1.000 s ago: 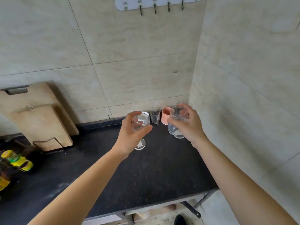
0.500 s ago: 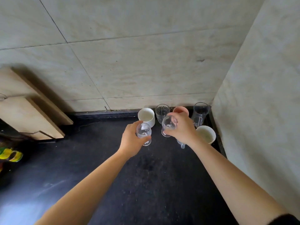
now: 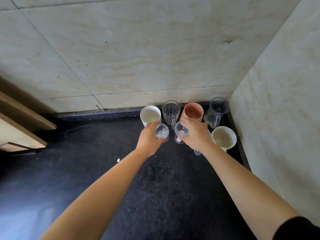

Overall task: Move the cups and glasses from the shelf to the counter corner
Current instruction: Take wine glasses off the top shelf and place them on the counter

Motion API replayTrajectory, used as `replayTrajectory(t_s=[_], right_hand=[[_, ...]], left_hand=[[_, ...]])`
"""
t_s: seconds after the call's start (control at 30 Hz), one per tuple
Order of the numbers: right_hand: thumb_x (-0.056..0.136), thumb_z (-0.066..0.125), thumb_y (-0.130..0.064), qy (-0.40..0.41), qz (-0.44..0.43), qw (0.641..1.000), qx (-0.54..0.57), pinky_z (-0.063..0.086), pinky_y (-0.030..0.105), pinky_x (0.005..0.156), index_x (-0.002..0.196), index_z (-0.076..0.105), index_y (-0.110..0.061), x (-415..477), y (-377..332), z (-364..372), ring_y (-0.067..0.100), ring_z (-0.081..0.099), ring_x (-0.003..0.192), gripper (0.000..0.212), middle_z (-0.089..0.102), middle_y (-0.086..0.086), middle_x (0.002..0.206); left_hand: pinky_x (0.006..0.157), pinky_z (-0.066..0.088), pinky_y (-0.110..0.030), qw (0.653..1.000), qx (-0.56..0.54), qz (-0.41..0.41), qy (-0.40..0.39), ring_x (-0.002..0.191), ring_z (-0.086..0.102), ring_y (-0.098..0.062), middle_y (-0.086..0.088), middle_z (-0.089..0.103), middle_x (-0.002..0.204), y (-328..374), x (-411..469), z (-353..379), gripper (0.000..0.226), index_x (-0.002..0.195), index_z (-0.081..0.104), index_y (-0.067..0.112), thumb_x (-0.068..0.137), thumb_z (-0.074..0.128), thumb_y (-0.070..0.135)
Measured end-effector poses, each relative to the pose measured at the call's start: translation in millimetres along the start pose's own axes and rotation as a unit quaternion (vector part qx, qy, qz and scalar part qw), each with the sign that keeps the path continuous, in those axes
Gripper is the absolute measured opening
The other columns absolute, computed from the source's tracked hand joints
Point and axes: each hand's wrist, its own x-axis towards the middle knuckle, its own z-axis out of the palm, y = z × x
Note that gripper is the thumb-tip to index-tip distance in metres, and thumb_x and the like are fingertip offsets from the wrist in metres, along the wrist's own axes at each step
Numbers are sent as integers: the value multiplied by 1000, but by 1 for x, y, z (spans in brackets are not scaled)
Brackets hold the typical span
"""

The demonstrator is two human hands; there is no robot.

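Observation:
My left hand (image 3: 149,140) grips a clear stemmed glass (image 3: 162,132) just above the black counter (image 3: 121,187). Beside it, my right hand (image 3: 195,135) grips a second clear stemmed glass (image 3: 181,131). Part of another clear glass (image 3: 197,152) shows under my right wrist. Behind the hands, in the counter corner, stand a white cup (image 3: 149,115), a ribbed glass mug (image 3: 170,111), a pink cup (image 3: 193,112) and a clear glass mug (image 3: 217,110). A second white cup (image 3: 224,138) stands to the right by the side wall.
Tiled walls (image 3: 138,58) close the corner at the back and on the right. Wooden cutting boards (image 3: 19,129) lean against the back wall at the far left. A small white scrap (image 3: 118,160) lies on the counter.
Both hands with their stemmed glasses have gone lower and nearer the cups in the corner. The view has tilted down and closer.

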Motion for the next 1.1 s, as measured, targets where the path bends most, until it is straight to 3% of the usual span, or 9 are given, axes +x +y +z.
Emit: replayTrajectory(t_s=[0.13,0.27,0.43,0.57,0.7,0.83,1.0,1.1], right_hand=[[88,75,-26,13,-1,1000,7,46,46,98,131,54,-22,0,1,7,29,57,122,48,63,-1,128],[90,76,-25,23,3,1000,14,47,47,106,144,46,-20,-1,-2,10,28,52,134,62,58,2,142],[88,77,-17,19,15,997,72,52,37,96,149,42,-17,-14,-5,-1,28,59,126,70,57,6,144],[92,70,-21,18,1,998,55,50,50,96,144,43,-10,-21,-15,-37,36,54,128,60,46,12,149],[102,56,-37,81,-56,995,33,38,51,113,154,36,-9,-25,-45,-80,35,39,143,62,35,16,159],[102,52,-45,171,-166,970,49,34,51,113,153,40,-11,-34,-97,-92,37,35,146,63,30,18,163],[103,47,-50,151,-307,937,69,23,49,121,158,32,-15,-50,-192,-69,35,23,153,66,18,16,168],[103,45,-51,123,-386,910,90,25,51,119,156,32,-13,-74,-254,-55,36,24,152,67,20,18,167]], left_hand=[[96,52,-41,1000,-17,4,0,117,57,-26,-4,56,137,2,11,8,68,141,49,20,80,79,17],[88,51,-33,1000,-21,14,2,113,60,-27,-4,58,135,4,18,14,65,141,48,22,82,76,15],[92,47,-37,999,18,17,-22,120,57,-31,-6,57,139,10,14,2,71,147,39,23,85,74,23],[97,44,-39,997,73,16,-8,127,51,-30,-5,44,151,23,-1,-41,72,152,34,22,90,69,33],[103,42,-35,988,80,76,107,135,46,-23,0,45,152,45,-39,-115,56,147,44,19,96,62,35],[102,46,-43,950,130,98,266,137,43,-23,3,39,156,47,-108,-177,49,146,46,25,101,50,42],[113,31,-47,892,246,22,379,144,31,-32,-8,29,161,14,-217,-221,58,150,39,20,99,48,44],[116,26,-46,861,265,-40,431,146,27,-32,-9,26,162,-9,-286,-242,59,151,38,20,98,47,46]])
